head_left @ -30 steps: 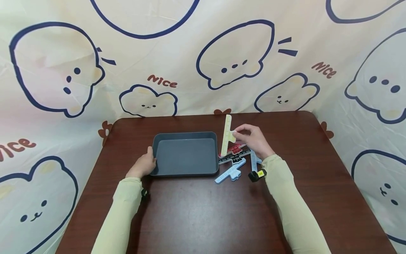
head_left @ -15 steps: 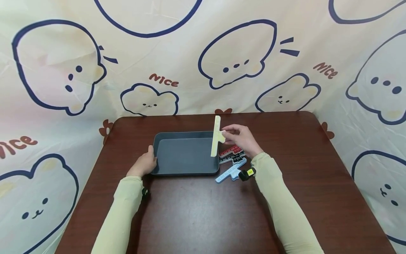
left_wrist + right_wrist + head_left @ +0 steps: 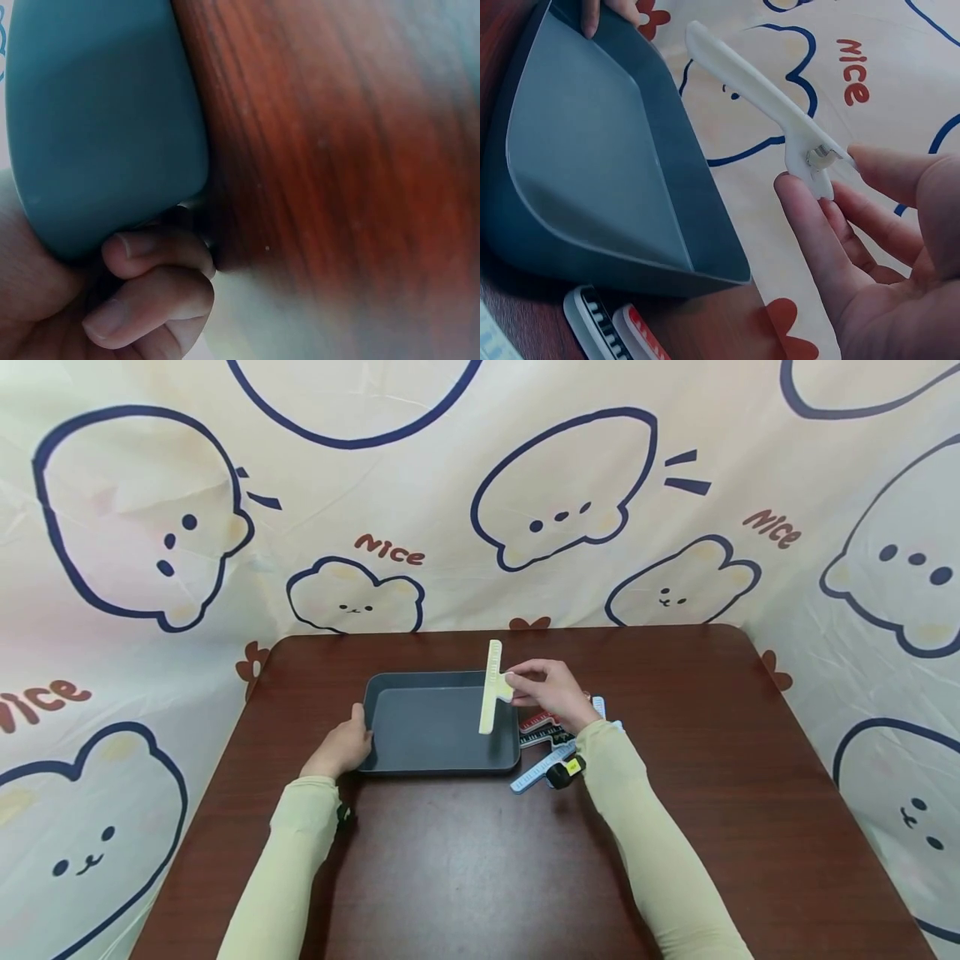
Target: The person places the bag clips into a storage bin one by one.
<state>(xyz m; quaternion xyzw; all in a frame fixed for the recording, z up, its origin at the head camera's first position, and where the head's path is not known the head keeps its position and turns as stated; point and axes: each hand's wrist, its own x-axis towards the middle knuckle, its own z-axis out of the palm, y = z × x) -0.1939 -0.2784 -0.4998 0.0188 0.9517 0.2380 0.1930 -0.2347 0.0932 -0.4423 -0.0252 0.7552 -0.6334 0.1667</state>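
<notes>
My right hand (image 3: 553,693) pinches a pale yellow ruler-style clip (image 3: 490,693) by its handle. The clip stands nearly upright and overlaps the right part of a dark grey tray (image 3: 420,731). In the right wrist view, thumb and fingertips squeeze the two handle plates, and a metal spring shows between them. My left hand (image 3: 342,745) grips the tray's left end; in the left wrist view its fingers (image 3: 161,289) curl in against that end. Nothing lies in the visible part of the tray.
Right of the tray, partly under my right forearm, lie a red clip (image 3: 536,722), a black clip (image 3: 536,737) and a light blue clip (image 3: 536,772). Another blue clip (image 3: 598,705) shows behind the wrist. A patterned cloth (image 3: 450,485) hangs beyond the brown table (image 3: 450,877).
My right hand has carried the yellow clip leftward, from above the other clips to over the tray's right part. The left hand has kept its grip on the tray.
</notes>
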